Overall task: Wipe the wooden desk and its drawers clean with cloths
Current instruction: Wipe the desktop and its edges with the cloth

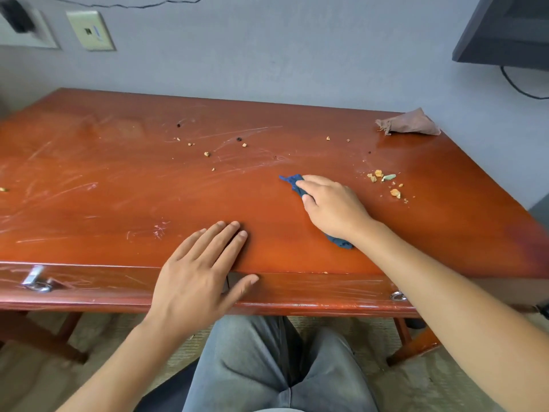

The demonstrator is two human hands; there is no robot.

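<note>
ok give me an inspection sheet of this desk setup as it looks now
surface: wooden desk scratched and smeared
job's things: blue cloth under right hand; brown cloth lying at far right corner
clutter: crumbs right of the blue cloth, more scattered mid-desk
hands: left hand flat on the front edge; right hand presses the blue cloth
cables: black cable on the wall at right
surroundings: wall plates, drawer handle
</note>
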